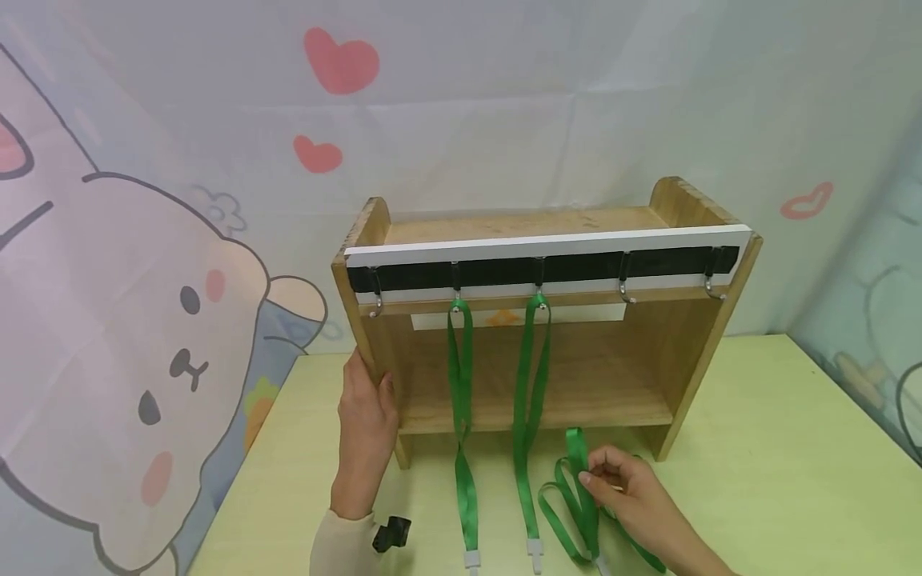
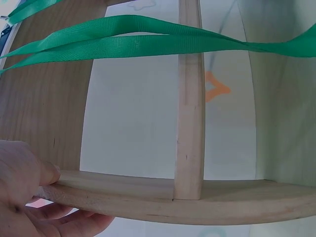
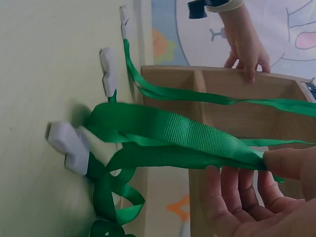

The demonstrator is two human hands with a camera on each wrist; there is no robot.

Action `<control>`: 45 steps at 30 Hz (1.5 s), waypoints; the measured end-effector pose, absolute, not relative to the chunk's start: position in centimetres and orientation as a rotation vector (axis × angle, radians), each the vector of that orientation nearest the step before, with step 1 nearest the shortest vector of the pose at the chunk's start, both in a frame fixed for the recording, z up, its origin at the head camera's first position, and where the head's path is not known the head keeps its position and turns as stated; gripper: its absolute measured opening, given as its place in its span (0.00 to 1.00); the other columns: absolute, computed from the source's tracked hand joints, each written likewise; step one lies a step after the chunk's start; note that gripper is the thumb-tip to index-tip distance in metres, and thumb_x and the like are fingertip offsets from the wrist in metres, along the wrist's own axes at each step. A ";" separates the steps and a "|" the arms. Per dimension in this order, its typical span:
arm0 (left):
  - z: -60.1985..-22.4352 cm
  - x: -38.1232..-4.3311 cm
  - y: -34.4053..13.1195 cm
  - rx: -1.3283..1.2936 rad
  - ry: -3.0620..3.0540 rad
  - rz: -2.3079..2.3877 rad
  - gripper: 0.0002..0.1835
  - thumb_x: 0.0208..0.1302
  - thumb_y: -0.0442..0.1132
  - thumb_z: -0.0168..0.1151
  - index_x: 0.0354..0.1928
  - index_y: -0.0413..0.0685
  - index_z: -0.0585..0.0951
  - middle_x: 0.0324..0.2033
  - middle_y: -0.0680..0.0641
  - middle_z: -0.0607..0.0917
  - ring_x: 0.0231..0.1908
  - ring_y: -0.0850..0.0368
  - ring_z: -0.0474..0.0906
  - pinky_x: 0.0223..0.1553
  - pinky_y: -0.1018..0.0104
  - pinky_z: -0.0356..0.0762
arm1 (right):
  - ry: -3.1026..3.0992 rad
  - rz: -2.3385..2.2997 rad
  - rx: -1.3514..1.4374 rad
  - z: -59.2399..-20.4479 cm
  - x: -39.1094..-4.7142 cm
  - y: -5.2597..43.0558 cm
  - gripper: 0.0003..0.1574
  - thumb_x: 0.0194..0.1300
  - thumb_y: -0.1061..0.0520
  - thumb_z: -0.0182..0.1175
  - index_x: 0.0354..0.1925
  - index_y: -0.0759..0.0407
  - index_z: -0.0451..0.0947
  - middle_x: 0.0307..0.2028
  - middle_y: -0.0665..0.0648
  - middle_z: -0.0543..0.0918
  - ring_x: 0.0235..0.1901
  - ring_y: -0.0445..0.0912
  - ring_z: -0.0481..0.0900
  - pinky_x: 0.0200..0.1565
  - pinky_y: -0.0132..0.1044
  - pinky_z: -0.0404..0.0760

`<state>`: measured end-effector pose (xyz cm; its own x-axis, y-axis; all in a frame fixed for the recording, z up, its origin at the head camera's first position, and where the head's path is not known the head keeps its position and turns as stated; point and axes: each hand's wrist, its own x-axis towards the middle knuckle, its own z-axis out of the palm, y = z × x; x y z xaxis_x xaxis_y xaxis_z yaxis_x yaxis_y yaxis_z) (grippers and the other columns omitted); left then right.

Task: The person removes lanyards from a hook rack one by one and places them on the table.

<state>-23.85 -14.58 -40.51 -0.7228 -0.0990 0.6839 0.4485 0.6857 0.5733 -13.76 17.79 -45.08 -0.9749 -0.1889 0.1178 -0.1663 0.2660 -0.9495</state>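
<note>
From my place I see, in the head view, the left hand [image 1: 366, 420] at seven o'clock gripping the wooden shelf [image 1: 704, 348], apparently for steadiness. At five o'clock, the right hand [image 1: 628, 486] pinches a green lanyard [image 1: 587, 518], perhaps keeping its loop upward. Beneath is a pale yellow table [image 1: 778, 424]; at twelve, a cartoon-printed sheet [image 1: 504, 144].

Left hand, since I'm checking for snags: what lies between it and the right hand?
The head view shows two hanging green lanyards between the left hand and the right hand, plus loops of the lanyard it pinches.
</note>
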 end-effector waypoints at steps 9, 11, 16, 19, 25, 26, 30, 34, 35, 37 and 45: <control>-40.6 -24.0 -14.5 -0.276 -2.168 -0.986 0.28 0.71 0.24 0.56 0.68 0.25 0.60 0.55 0.25 0.72 0.53 0.25 0.76 0.48 0.33 0.78 | 2.904 -1.496 -0.390 -46.6 -15.0 17.5 0.03 0.70 0.63 0.63 0.36 0.60 0.79 0.28 0.46 0.80 0.29 0.37 0.78 0.32 0.32 0.81; -40.6 -24.0 -14.5 -0.274 -2.170 -0.986 0.28 0.71 0.24 0.56 0.68 0.25 0.60 0.55 0.25 0.72 0.53 0.25 0.76 0.48 0.33 0.78 | 2.934 -1.441 -0.380 -46.8 -15.3 17.4 0.04 0.69 0.63 0.64 0.35 0.60 0.79 0.27 0.45 0.80 0.26 0.36 0.77 0.29 0.31 0.80; -40.5 -24.0 -14.3 -0.270 -2.181 -0.982 0.28 0.72 0.25 0.56 0.69 0.25 0.59 0.56 0.24 0.71 0.54 0.25 0.76 0.49 0.34 0.78 | 2.980 -1.330 -0.304 -47.1 -15.5 17.0 0.04 0.65 0.65 0.65 0.33 0.58 0.81 0.23 0.43 0.79 0.21 0.35 0.71 0.24 0.30 0.75; -40.5 -24.1 -14.2 -0.262 -2.185 -0.986 0.28 0.72 0.25 0.56 0.69 0.26 0.59 0.56 0.25 0.71 0.55 0.26 0.76 0.49 0.34 0.78 | 3.001 -1.281 -0.297 -47.3 -15.6 16.8 0.05 0.64 0.66 0.66 0.32 0.58 0.81 0.22 0.43 0.78 0.19 0.35 0.69 0.22 0.30 0.73; -40.5 -24.0 -14.1 -0.256 -2.194 -0.993 0.28 0.72 0.25 0.56 0.70 0.26 0.59 0.56 0.25 0.71 0.55 0.26 0.76 0.50 0.34 0.78 | 2.989 -1.247 -0.319 -48.1 -15.9 16.8 0.04 0.63 0.67 0.66 0.32 0.60 0.82 0.21 0.43 0.78 0.19 0.34 0.69 0.21 0.30 0.73; -40.5 -24.0 -14.1 -0.257 -2.192 -0.991 0.28 0.72 0.25 0.56 0.69 0.26 0.59 0.56 0.25 0.71 0.55 0.26 0.76 0.49 0.34 0.78 | 2.986 -1.238 -0.328 -48.2 -16.0 16.8 0.03 0.63 0.66 0.67 0.32 0.61 0.82 0.21 0.43 0.78 0.19 0.34 0.70 0.22 0.30 0.73; -40.4 -24.0 -14.1 -0.255 -2.188 -0.976 0.28 0.71 0.25 0.56 0.69 0.26 0.60 0.56 0.25 0.72 0.54 0.26 0.76 0.49 0.34 0.79 | 2.977 -1.183 -0.352 -48.4 -16.0 16.7 0.02 0.63 0.65 0.68 0.33 0.61 0.83 0.23 0.43 0.79 0.22 0.34 0.71 0.25 0.30 0.73; -40.3 -23.8 -14.2 -0.246 -2.190 -0.967 0.28 0.71 0.24 0.57 0.68 0.26 0.60 0.55 0.25 0.72 0.53 0.26 0.77 0.48 0.34 0.79 | 2.962 -1.146 -0.382 -48.5 -15.9 16.7 0.02 0.62 0.65 0.69 0.33 0.61 0.84 0.22 0.43 0.78 0.22 0.34 0.70 0.26 0.31 0.73; -40.3 -23.8 -14.2 -0.243 -2.192 -0.968 0.28 0.71 0.24 0.57 0.68 0.26 0.60 0.55 0.25 0.72 0.53 0.25 0.77 0.48 0.34 0.79 | 2.956 -1.144 -0.393 -48.5 -15.9 16.7 0.02 0.62 0.64 0.69 0.33 0.61 0.84 0.22 0.43 0.78 0.21 0.34 0.70 0.26 0.31 0.73; -40.3 -23.7 -14.3 -0.244 -2.195 -0.968 0.28 0.71 0.24 0.56 0.68 0.25 0.60 0.55 0.25 0.72 0.53 0.25 0.77 0.48 0.34 0.79 | 2.948 -1.136 -0.414 -48.7 -15.9 16.7 0.02 0.62 0.64 0.69 0.33 0.60 0.84 0.22 0.43 0.78 0.21 0.33 0.69 0.25 0.31 0.72; -40.4 -23.6 -14.4 -0.252 -2.193 -0.964 0.28 0.70 0.24 0.57 0.68 0.25 0.60 0.55 0.25 0.72 0.54 0.25 0.76 0.48 0.34 0.78 | 2.933 -1.093 -0.460 -49.1 -16.1 16.7 0.04 0.61 0.64 0.70 0.32 0.57 0.84 0.21 0.41 0.76 0.21 0.33 0.67 0.25 0.31 0.71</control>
<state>-23.62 -14.44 -40.38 -0.7238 -0.1020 0.6824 0.4338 0.7018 0.5651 -16.10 16.73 -49.06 -0.9576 -0.2617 0.1209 -0.2770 0.7193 -0.6370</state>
